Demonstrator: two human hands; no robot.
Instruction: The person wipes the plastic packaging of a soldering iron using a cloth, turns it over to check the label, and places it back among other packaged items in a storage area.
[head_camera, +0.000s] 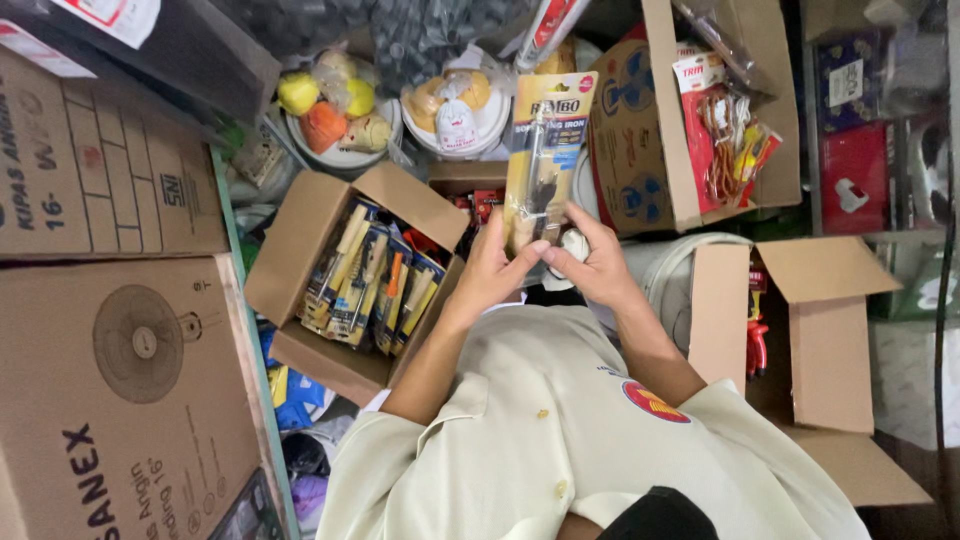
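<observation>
Reading L to R, w/ all places given off the open carton (300, 235) of carded tools. Far L of the carton, touching the frame edge, I see two big brown fan cartons (120, 390), one above the other. The carton itself sits flaps out, packed w/ yellow-and-blue carded tools (372, 282) standing in a row. Just above it are two white bowls (345, 155) holding yellow and orange items in clear wrap. Right beside the carton's R flap is the left hand (495, 270), fingers curled and gripping the lower L edge of a soldering iron blister pack (548, 140). The pack has a yellow card w/ a blue panel and a slim dark-handled tool under clear plastic. It's held upright, above and R of the carton and off every surface. Next over is the right hand (597, 262), thumb and fingers pinching the pack's bottom R corner, so both hands grasp it together. Below the hands is a cream button shirt (540, 420). Further R of the carton stands a tall brown box (640, 150) w/ red carded packs (725, 135) sticking out. Lower down that side is another opened box (825, 340), w/ a red-handled tool (756, 335) at its L wall. Furthest R from the carton is a red package (855, 180) on a shelf; can't tell what's in it.
</observation>
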